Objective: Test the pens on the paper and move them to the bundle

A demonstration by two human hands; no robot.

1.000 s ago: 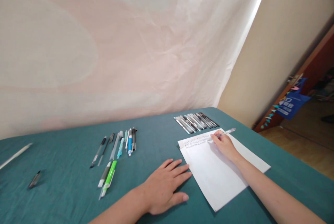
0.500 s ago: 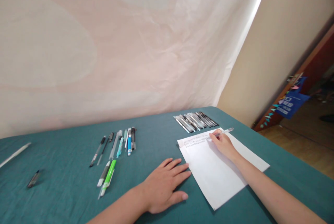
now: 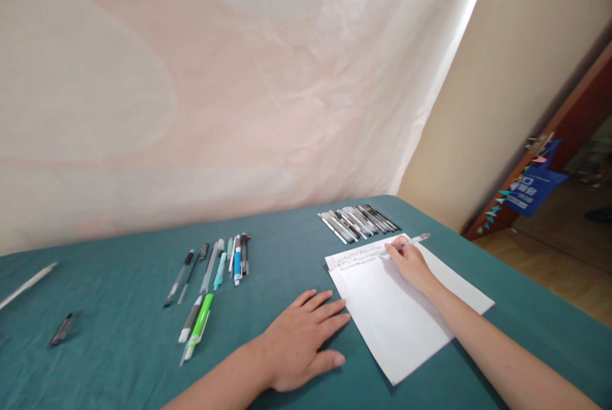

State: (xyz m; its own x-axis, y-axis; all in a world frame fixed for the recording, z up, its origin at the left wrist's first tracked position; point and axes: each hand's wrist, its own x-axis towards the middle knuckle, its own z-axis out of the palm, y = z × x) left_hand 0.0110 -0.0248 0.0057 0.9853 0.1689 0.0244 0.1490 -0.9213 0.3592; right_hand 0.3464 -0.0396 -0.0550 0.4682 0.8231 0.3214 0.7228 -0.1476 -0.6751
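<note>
My right hand (image 3: 407, 261) pinches a clear-barrelled pen (image 3: 421, 238), its tip at the end of a line of handwriting. Beneath that hand lies white paper (image 3: 389, 327), with several rows of small dark writing (image 3: 356, 257) along its top edge. Flat on the green cloth, fingers spread, my left hand (image 3: 308, 340) has its fingertips at the paper's left edge. It holds nothing. The pen's tip is partly hidden by my right fingers.
Behind the paper, several pens (image 3: 358, 222) lie in a tight row. To the left are scattered pens, among them a green pen (image 3: 199, 326) and a blue-and-white pen (image 3: 238, 260). A black pen cap (image 3: 62, 329) and a white stick (image 3: 26, 285) lie farther left on the green tablecloth (image 3: 119, 308).
My right hand and the pen have shifted very slightly to the right along the written line. My left hand stays in place.
</note>
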